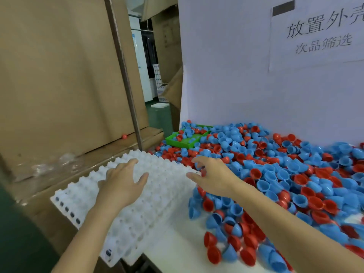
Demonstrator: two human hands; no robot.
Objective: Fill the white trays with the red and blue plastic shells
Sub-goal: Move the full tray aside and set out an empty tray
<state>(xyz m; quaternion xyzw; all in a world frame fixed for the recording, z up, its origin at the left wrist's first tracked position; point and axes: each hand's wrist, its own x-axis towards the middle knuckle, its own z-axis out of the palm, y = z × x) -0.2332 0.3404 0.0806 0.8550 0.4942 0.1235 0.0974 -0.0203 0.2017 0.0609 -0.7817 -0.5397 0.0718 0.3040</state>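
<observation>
White trays [157,203] lie stacked at the table's left edge, tilted toward the cardboard. Left hand [122,182] rests flat on top, fingers spread. Right hand [210,176] at the stack's right edge, fingers loosely curled; grip cannot be told. Red and blue shells [275,174] heaped just right. Beyond, a green bin [173,141] holds shells.

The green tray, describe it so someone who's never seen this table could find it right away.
Start at the big heap of red and blue shells along the white back wall. Follow the heap to its far left end, near the wall's edge. There the green tray lies half buried in shells, the only green thing around.
</observation>
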